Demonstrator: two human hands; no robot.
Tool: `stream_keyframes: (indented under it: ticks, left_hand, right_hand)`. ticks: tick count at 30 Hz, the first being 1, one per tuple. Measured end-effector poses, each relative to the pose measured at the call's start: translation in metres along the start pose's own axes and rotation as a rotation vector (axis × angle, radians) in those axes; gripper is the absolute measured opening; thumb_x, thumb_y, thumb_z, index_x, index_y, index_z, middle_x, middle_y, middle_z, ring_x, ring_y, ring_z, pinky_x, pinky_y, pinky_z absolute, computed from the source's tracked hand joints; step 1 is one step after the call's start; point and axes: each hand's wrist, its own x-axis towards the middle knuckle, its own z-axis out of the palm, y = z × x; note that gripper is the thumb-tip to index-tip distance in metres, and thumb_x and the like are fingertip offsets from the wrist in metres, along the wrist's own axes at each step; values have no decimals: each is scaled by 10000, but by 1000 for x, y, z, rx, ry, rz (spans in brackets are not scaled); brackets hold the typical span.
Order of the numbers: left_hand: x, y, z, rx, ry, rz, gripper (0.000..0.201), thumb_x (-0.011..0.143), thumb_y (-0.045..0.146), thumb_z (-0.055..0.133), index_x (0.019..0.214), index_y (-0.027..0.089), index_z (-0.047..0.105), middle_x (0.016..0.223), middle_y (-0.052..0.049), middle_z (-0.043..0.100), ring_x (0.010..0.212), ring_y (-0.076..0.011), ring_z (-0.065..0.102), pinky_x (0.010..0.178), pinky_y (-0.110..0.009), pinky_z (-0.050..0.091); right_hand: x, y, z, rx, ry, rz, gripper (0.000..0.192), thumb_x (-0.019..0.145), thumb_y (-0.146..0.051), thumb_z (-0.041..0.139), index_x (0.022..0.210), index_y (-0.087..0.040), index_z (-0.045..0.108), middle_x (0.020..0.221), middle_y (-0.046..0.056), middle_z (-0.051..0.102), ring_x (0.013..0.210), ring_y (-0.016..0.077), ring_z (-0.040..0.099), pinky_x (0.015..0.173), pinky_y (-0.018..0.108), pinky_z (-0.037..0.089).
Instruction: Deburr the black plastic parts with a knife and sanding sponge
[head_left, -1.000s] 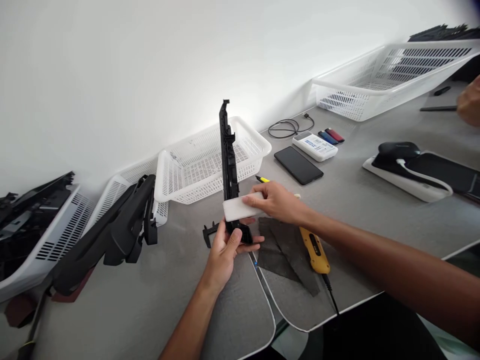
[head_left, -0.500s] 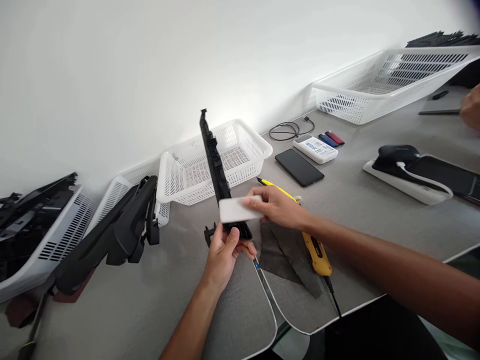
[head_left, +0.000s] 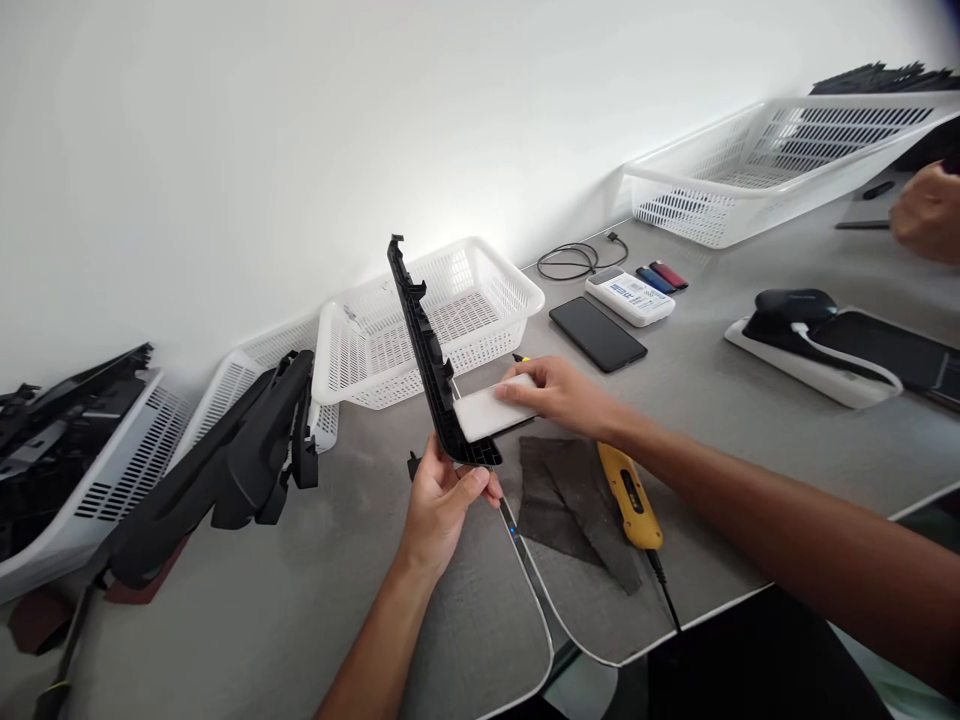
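Clasping a white block (head_left: 480,413), right hand (head_left: 553,396) hides one end; left hand (head_left: 444,505) grips black strip (head_left: 425,350).

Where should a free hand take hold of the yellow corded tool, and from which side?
Probably across the thick yellow body, reaching down from the near edge of the table. That part lies exposed and looks slim enough to wrap. The right forearm crosses over its far end, a dark cloth lies along its left, and the cord leaves the near end.
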Motion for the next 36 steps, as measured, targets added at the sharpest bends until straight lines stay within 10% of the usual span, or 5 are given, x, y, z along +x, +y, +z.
stream_keyframes:
  ticks: [16,21,25,36]
  left_hand:
    - [0,4,-1,-62,45,62,474,842,431,883,1221,250,663,1006,-8,698,663,-120,659,598,-275,551]
    - [1,1,-3,-71,41,86,365,884,416,848,1150,226,686,1153,-57,740,672,-117,684,597,-258,568]
    - [0,-4,-5,-72,56,77,351,876,447,852,1037,197,667,754,-2,724,654,-153,701,620,-259,584]
    - [7,4,-11,-109,179,88,409,788,427,932,1017,169,711,737,34,674,602,-95,652,568,-193,537]
  right_hand:
    - [2,-2,-9,102,-163,193,418,843,-587,700,752,-182,654,594,-53,440,516,109,383,453,245,288]
    - [-8,-4,3,-159,289,-268,194,931,-386,653,924,-194,684,833,39,711,740,194,640,668,313,509]
    - [-20,-3,25,-415,12,-672,261,839,-144,647,1084,-221,599,1401,143,661,1261,280,641,1041,439,527]
    - [-13,-2,15,-659,77,-740,277,774,-87,608,995,-241,541,1299,117,692,1091,278,630,932,432,532]
